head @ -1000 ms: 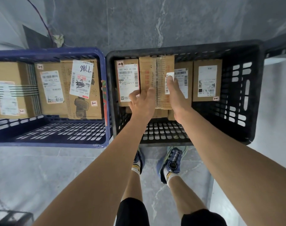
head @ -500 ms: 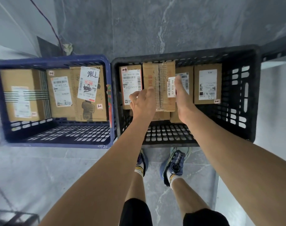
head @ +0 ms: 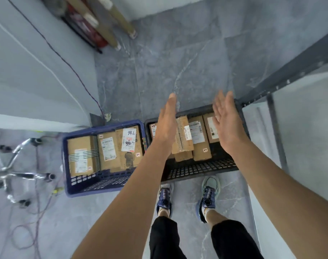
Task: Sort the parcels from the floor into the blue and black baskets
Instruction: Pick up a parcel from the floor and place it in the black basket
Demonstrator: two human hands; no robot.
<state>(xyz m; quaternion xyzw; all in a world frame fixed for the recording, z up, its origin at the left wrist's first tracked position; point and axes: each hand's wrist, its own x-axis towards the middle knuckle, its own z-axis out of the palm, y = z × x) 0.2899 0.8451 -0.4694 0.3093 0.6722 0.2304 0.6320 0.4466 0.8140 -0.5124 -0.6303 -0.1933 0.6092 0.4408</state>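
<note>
While both grips, left hand [head: 166, 126] and right hand [head: 225, 124], hover spread and empty above the black basket [head: 200, 170], no floor parcel shows near either.

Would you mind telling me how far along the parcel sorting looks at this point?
Done: the blue basket holds two parcels, and the black basket holds a row of several parcels standing side by side. In hand: nothing; the left hand and right hand are open and empty above the black basket. Left: no parcel shows on the visible floor, so sorting looks finished or nearly so.
</note>
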